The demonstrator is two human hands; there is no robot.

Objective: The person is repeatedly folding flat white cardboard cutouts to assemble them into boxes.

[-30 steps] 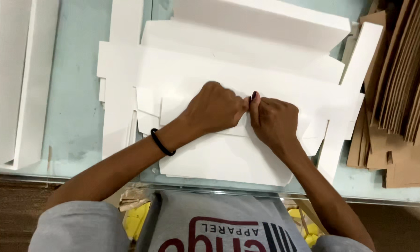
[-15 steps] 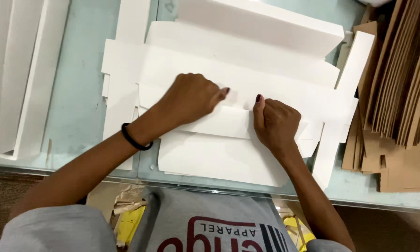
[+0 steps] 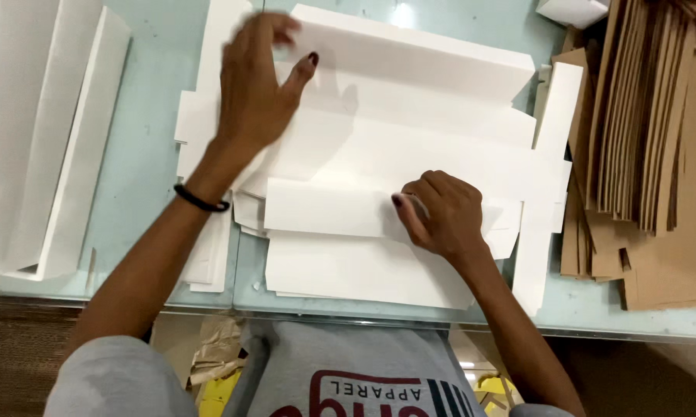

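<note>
A flat white cardboard box blank (image 3: 410, 162) lies on the pale glass table (image 3: 147, 154). Its near flap (image 3: 325, 208) is folded over. My right hand (image 3: 441, 212) presses on that folded flap with curled fingers and thumb at the crease. My left hand (image 3: 255, 85) is lifted above the blank's far left part, fingers spread, holding nothing; a black band is on its wrist. A folded white box (image 3: 417, 50) lies just beyond the blank.
Stacks of white card sheets (image 3: 39, 139) lie at the left. A pile of brown cardboard pieces (image 3: 649, 154) stands at the right. More white sheets (image 3: 348, 270) lie under the blank near the table's front edge.
My left hand left the folded flap and rose toward the far left of the blank. My right hand stayed pressing on the flap.
</note>
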